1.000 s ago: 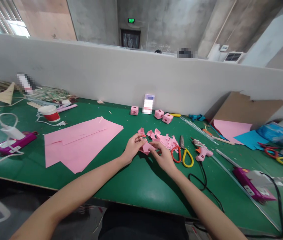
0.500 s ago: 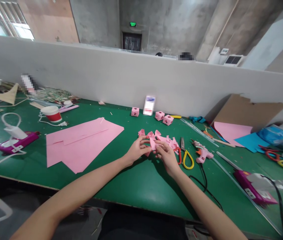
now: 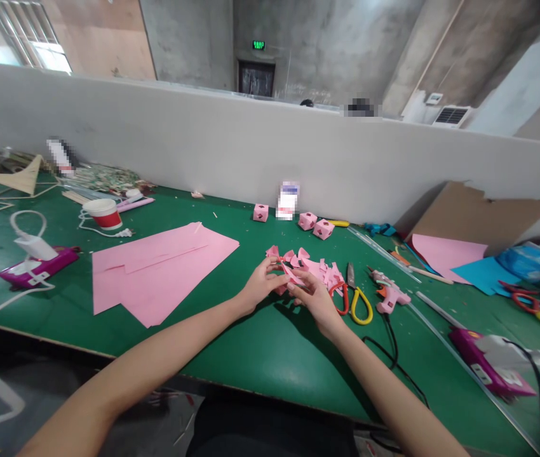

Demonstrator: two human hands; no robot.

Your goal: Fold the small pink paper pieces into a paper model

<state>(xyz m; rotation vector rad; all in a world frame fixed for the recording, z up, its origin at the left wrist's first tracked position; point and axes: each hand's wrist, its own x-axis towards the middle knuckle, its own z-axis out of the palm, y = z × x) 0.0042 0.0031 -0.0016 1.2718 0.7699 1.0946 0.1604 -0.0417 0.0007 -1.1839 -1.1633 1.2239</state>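
Observation:
Both my hands meet over the green table (image 3: 260,343), pinching one small cut piece of pink foam (image 3: 290,274) between them. My left hand (image 3: 261,285) grips its left side with closed fingers. My right hand (image 3: 312,297) holds its right side, fingers curled. Just behind lies a pile of similar pink cut pieces (image 3: 315,265). Three finished pink cubes (image 3: 260,212) (image 3: 307,221) (image 3: 323,229) stand farther back near the wall.
Large pink sheets (image 3: 160,270) lie to the left. Red and yellow scissors (image 3: 353,295) and a pink glue gun (image 3: 389,293) lie to the right, its black cord trailing forward. A purple device (image 3: 492,362) sits at the right, another (image 3: 36,266) at the left beside a red cup (image 3: 103,214).
The pink piece was lifted off the table and turned between my fingers. My right hand moved up and left against my left hand.

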